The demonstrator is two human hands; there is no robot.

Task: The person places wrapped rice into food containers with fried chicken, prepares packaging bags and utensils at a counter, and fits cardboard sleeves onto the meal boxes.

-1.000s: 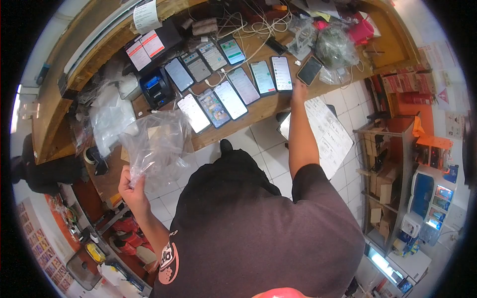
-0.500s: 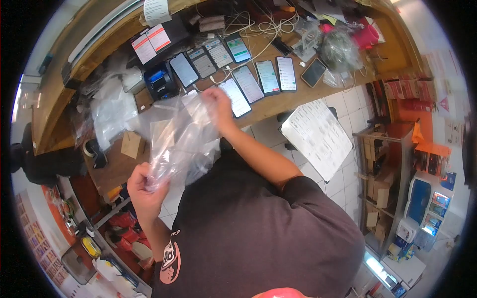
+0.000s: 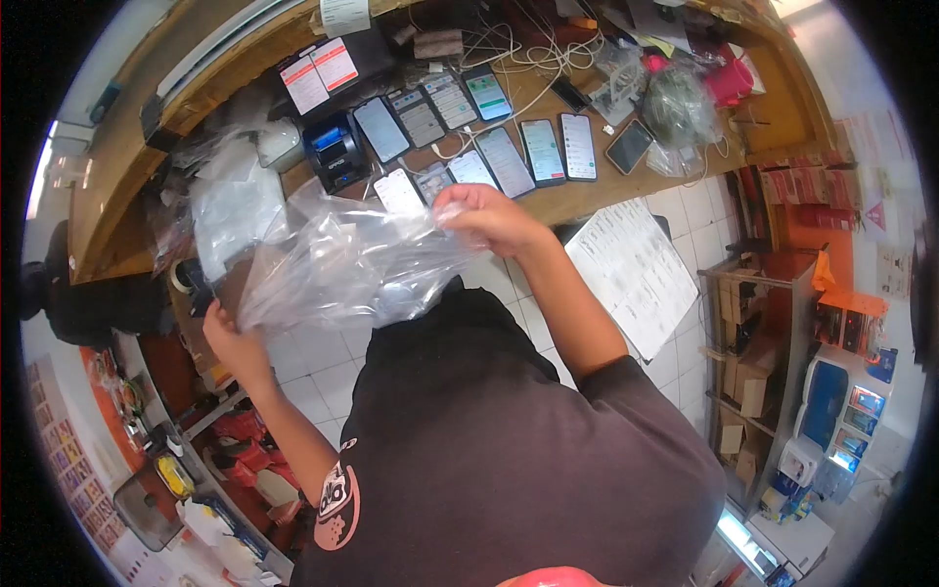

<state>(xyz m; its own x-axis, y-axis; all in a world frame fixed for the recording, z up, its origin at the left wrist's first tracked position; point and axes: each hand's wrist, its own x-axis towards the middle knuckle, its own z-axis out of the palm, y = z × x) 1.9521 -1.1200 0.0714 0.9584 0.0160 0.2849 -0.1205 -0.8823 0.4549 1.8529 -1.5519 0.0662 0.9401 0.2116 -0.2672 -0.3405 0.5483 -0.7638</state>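
Observation:
A clear plastic bag (image 3: 357, 259) is stretched between my two hands, above the desk's front edge and my lap. My right hand (image 3: 489, 217) pinches its right end, close to the phones. At the bag's left end is my left hand (image 3: 235, 342), its fingers closed on the plastic near the desk's left part. Beyond the bag lie two rows of phones with lit screens, among them a white-screened phone (image 3: 398, 192) partly behind the plastic and a phone (image 3: 577, 147) at the right of the front row.
A small black printer (image 3: 335, 154) stands left of the phones. More plastic bags (image 3: 235, 205) lie at the desk's left. White cables (image 3: 533, 49) tangle at the back. A written sheet (image 3: 634, 279) is right of my right arm, beside metal shelves (image 3: 758, 342).
My right hand has gone from the phones' right end to the bag and gripped it. My left hand has moved out to the left, spreading the bag wider between both hands.

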